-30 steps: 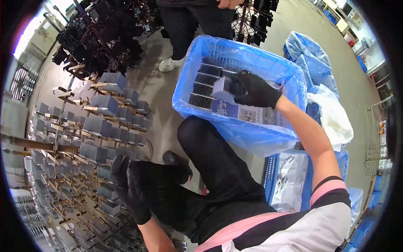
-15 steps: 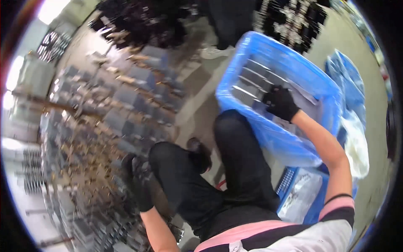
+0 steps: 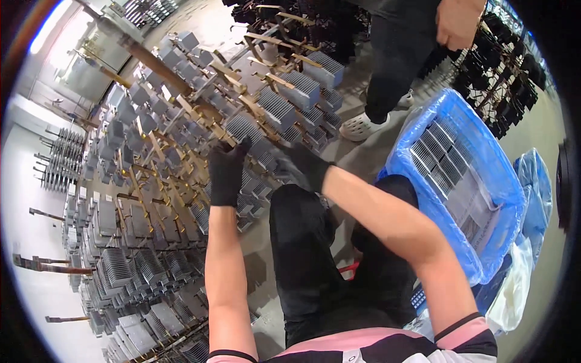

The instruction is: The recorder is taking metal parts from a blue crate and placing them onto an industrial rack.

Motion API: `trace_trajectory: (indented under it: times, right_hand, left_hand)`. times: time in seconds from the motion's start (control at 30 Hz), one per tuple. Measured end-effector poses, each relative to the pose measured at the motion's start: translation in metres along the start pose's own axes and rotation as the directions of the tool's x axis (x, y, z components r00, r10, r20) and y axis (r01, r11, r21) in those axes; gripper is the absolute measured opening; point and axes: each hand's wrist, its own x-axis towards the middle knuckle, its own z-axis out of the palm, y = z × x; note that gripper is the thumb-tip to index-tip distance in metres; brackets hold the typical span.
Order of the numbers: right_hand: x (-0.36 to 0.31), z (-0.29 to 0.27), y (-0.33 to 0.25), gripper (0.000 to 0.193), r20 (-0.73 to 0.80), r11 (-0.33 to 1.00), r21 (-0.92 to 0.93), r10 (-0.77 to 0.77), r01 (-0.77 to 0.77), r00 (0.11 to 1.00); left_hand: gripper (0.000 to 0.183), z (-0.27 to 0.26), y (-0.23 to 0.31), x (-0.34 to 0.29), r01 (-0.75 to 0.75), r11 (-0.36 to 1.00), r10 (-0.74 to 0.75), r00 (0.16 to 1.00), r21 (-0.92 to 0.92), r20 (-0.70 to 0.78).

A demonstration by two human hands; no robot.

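My left hand (image 3: pixel 226 174), in a black glove, reaches up among hanging finned metal heat sinks. Its thumb and fingers stand apart just below one grey heat sink (image 3: pixel 244 127); whether they touch it I cannot make out. To its right, my right hand (image 3: pixel 307 166), also black-gloved, points left toward the same cluster above my knee. Its fingers are smeared by motion, and a grey blur beneath them cannot be told apart. A larger heat sink (image 3: pixel 278 111) hangs on a brass-coloured hook just beyond both hands.
Racks with many hooks and heat sinks (image 3: pixel 116 266) fill the left side. A blue plastic-lined crate (image 3: pixel 493 148) at my right holds finned heat sinks in rows. A person (image 3: pixel 390 54) stands ahead in pale clogs. Dark parts (image 3: pixel 505 78) hang on racks behind the crate.
My right hand has left the crate and moved left to the rack. My left hand has risen from beside my knee to the hanging heat sinks. The view has shifted left.
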Motion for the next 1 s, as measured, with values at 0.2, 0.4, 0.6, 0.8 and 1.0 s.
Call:
trace_trajectory:
  times: [0.2, 0.4, 0.6, 0.8, 1.0]
  right_hand:
    - [0.083, -0.011, 0.092, 0.050, -0.364, 0.916, -0.338, -0.337, 0.214, 0.868]
    - [0.054, 0.008, 0.026, 0.051, -0.234, 0.786, 0.593, 0.377, -0.176, 0.896]
    - [0.038, 0.010, 0.038, 0.031, -0.377, 0.932, -0.101, -0.361, 0.349, 0.853]
    - [-0.062, 0.022, -0.016, 0.041, -0.076, 0.693, 0.701, 0.305, -0.167, 0.949]
    - [-0.173, -0.019, -0.114, 0.066, -0.252, 0.898, -0.439, -0.109, -0.013, 0.961]
  left_hand:
    - [0.029, 0.039, -0.029, 0.030, -0.442, 0.896, 0.443, 0.897, -0.034, 0.019]
    - [0.020, 0.030, -0.020, 0.008, -0.247, 0.958, 0.247, 0.969, -0.148, -0.021]
    - [0.033, 0.019, -0.030, -0.026, -0.021, 0.870, 0.064, 0.995, -0.492, 0.071]
    - [0.034, 0.022, -0.035, -0.072, -0.552, 0.834, 0.551, 0.834, -0.023, -0.027]
    - [0.038, 0.071, 0.041, -0.121, -0.204, 0.766, 0.352, 0.927, -0.609, 0.132]
